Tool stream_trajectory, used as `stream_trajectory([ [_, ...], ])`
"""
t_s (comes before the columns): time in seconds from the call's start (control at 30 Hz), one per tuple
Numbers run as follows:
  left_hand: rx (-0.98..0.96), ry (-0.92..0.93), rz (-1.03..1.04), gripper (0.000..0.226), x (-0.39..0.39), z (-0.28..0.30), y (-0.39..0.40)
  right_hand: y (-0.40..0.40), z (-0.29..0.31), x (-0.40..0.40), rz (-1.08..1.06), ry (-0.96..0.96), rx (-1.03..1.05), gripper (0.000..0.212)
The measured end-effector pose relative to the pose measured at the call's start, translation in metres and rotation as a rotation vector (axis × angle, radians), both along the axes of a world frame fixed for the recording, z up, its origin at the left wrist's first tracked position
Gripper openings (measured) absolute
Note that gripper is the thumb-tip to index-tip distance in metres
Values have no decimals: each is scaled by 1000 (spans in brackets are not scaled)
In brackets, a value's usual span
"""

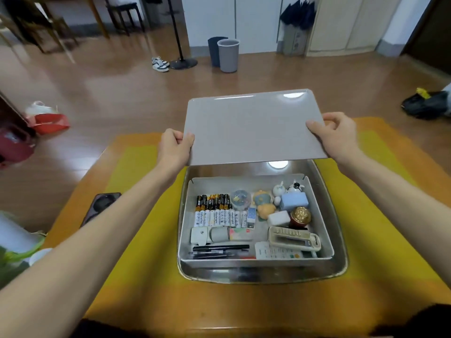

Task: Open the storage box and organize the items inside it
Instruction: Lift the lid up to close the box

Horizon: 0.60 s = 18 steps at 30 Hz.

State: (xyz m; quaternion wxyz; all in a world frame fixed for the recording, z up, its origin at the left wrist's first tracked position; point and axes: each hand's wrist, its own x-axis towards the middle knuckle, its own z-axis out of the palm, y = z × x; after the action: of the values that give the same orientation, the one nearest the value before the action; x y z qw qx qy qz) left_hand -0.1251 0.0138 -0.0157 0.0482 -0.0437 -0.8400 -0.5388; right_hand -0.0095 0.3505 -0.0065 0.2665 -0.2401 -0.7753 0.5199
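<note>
Colours recorded: grey box set on a yellow and orange ground.

Lid (pixel 253 128) was plain pale grey; storage box (pixel 324 213) matching grey, seated in a silver metal tray (pixel 263 274). Batteries (pixel 214 213) were black-and-orange above, white with black lettering below. Pens (pixel 219 251) black; remote (pixel 294 237) cream; small block (pixel 294 201) light blue; round cap (pixel 300 215) gold. Mat (pixel 151 240) was mustard yellow on an orange-brown desk (pixel 73 215). Floor (pixel 109 93) was brown wood.
</note>
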Motion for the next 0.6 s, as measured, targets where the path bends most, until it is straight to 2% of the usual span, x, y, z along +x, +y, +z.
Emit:
stream_trajectory([
  [0.1,0,57,17,21,37,8,-13,-12,11,32,29,68,89,34],
  [0.27,-6,84,86,20,88,8,-30,-28,12,77,66,68,91,27],
  [0.33,-37,72,97,21,105,1,-34,-35,4,94,73,45,75,25],
  [0.47,-131,17,73,23,130,-20,-43,-49,-20,124,53,-37,97,33],
  [0.6,-220,4,68,26,145,-43,-52,-55,-56,141,37,-128,110,22],
])
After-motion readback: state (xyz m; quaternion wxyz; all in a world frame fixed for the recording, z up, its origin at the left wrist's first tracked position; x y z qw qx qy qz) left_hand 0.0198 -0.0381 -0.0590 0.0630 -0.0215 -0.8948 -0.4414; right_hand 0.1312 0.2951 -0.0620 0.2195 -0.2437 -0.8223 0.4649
